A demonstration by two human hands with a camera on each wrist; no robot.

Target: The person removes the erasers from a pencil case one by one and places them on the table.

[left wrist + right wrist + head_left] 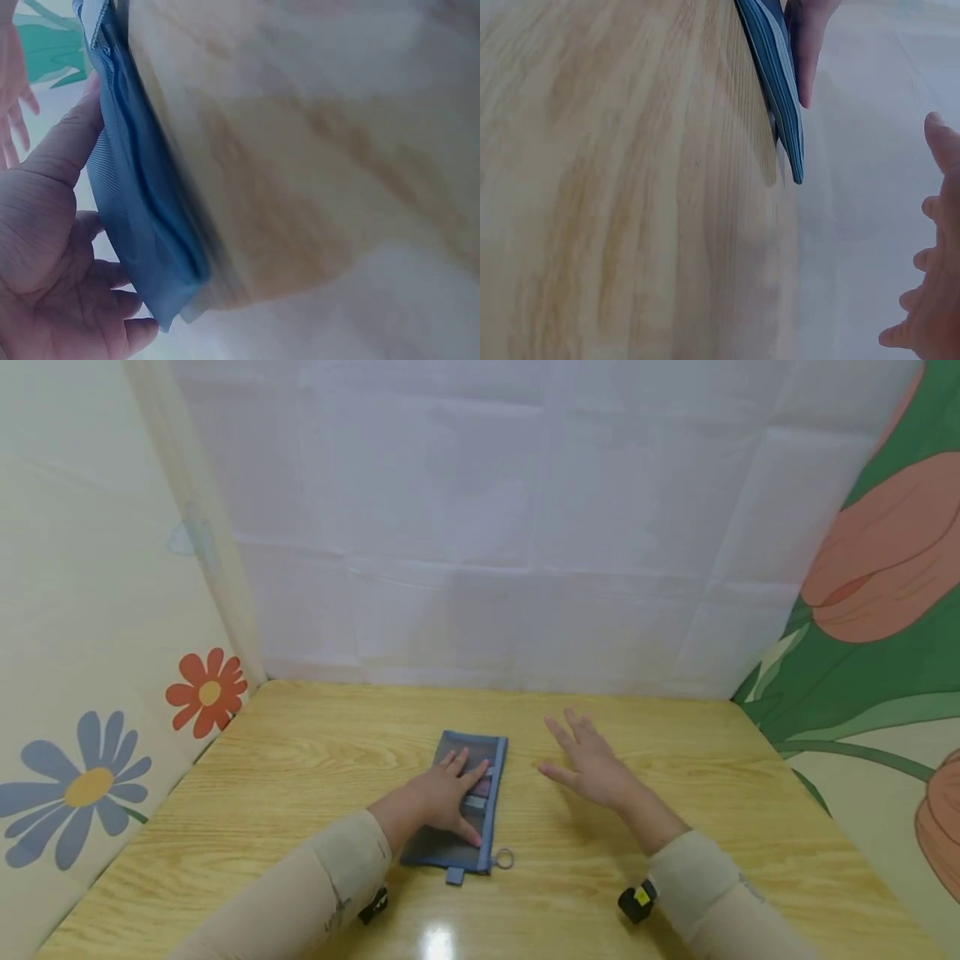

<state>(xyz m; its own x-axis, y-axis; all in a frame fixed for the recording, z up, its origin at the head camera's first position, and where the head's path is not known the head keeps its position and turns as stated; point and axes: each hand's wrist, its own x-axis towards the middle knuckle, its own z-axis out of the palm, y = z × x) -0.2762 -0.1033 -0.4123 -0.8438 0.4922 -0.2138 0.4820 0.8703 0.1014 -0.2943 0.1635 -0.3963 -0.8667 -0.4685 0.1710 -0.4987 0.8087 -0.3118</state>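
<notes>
A blue zippered mesh pouch lies flat on the wooden table, with a ring on its zipper pull and a small fabric tab at the near end. Through the mesh, pinkish and pale items show at its middle. My left hand rests on top of the pouch with fingers spread, covering part of it; the left wrist view shows the fingers along the blue pouch. To the right of the pouch, my right hand is held above the table, fingers spread and nothing in it. In the right wrist view it is apart from the pouch.
The wooden table ends at a white sheet hanging along its far edge. Flower-patterned panels stand on the left and right. A small black device is at the right wrist, another at the left.
</notes>
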